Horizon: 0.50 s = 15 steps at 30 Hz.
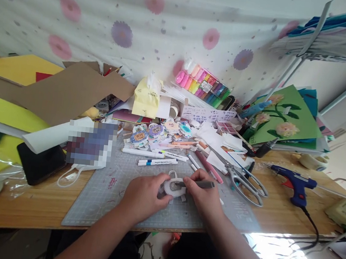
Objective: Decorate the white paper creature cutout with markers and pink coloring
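Observation:
My left hand (145, 194) is closed round the left edge of a small oval paper piece (175, 192), pale with a scalloped rim and a loop at its top. In my right hand (203, 194) is a grey marker pen (204, 184), its tip pointing left onto the face of the oval. Both hands are over the grey cutting mat (98, 196). Just beyond them lie white markers (157, 162), a dusky pink marker (209, 166) and large scissors (244, 180). The markings on the oval are too small to read.
Decorated paper cutouts (156, 131) and scraps crowd the back of the mat. To the right lies a blue glue gun (297, 181) with its cord. A black phone-like object (41, 163) and coloured sheets (10, 116) are at left. Packs of coloured clay (204, 83) stand behind.

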Each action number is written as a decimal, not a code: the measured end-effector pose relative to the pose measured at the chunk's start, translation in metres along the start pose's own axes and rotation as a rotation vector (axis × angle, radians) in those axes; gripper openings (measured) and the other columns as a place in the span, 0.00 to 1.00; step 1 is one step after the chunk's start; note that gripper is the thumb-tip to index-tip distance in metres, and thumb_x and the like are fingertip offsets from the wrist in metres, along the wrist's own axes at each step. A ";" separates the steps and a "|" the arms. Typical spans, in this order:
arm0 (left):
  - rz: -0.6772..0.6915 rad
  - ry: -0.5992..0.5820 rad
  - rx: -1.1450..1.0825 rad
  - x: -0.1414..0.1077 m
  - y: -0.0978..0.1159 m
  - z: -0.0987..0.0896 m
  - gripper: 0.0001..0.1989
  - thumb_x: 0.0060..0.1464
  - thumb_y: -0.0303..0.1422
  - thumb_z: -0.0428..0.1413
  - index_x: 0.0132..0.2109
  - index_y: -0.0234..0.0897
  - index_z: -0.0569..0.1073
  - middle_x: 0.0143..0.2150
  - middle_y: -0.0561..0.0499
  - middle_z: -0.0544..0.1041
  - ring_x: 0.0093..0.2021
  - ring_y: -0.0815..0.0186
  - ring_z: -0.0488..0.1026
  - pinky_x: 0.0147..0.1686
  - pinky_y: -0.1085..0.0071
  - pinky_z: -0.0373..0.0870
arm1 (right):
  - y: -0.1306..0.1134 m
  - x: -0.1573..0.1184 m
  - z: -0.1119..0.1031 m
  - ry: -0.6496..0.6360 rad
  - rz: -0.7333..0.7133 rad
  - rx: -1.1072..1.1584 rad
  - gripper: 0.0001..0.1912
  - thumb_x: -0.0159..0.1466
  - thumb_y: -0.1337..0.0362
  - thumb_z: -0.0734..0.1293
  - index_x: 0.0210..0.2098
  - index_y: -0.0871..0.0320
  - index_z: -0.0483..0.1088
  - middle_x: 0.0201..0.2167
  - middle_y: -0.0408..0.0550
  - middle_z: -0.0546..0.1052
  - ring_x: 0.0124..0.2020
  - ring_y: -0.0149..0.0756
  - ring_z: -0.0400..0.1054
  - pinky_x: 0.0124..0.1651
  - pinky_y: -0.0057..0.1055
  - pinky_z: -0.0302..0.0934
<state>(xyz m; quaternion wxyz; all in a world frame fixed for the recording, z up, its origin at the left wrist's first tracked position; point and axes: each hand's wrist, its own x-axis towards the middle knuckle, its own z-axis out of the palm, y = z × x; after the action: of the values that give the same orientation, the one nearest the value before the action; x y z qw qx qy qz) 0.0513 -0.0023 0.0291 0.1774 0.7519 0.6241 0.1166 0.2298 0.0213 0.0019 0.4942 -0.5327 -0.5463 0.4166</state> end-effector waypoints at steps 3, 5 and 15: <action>-0.002 -0.007 0.021 0.000 0.000 0.000 0.17 0.50 0.41 0.55 0.48 0.46 0.73 0.28 0.54 0.78 0.31 0.59 0.75 0.29 0.69 0.57 | -0.001 -0.001 0.000 -0.067 -0.023 -0.038 0.14 0.53 0.57 0.71 0.19 0.56 0.64 0.15 0.39 0.67 0.19 0.31 0.57 0.23 0.28 0.51; -0.004 -0.008 0.028 0.001 0.001 0.001 0.17 0.50 0.41 0.55 0.48 0.47 0.73 0.27 0.55 0.78 0.31 0.59 0.75 0.29 0.69 0.56 | -0.001 -0.002 0.000 -0.070 -0.036 -0.052 0.14 0.53 0.57 0.70 0.19 0.56 0.64 0.15 0.39 0.68 0.19 0.31 0.58 0.23 0.28 0.51; 0.033 0.005 0.038 0.001 -0.001 0.002 0.16 0.50 0.41 0.56 0.47 0.46 0.73 0.28 0.55 0.78 0.32 0.58 0.76 0.28 0.69 0.55 | -0.004 -0.002 0.000 -0.097 -0.030 -0.104 0.15 0.54 0.57 0.70 0.19 0.56 0.64 0.15 0.40 0.69 0.19 0.31 0.58 0.23 0.28 0.52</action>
<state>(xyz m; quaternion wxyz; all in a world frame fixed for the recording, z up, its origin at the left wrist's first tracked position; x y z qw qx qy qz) 0.0511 -0.0014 0.0272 0.1595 0.7650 0.6143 0.1094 0.2289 0.0186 0.0059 0.4452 -0.5285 -0.5983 0.4056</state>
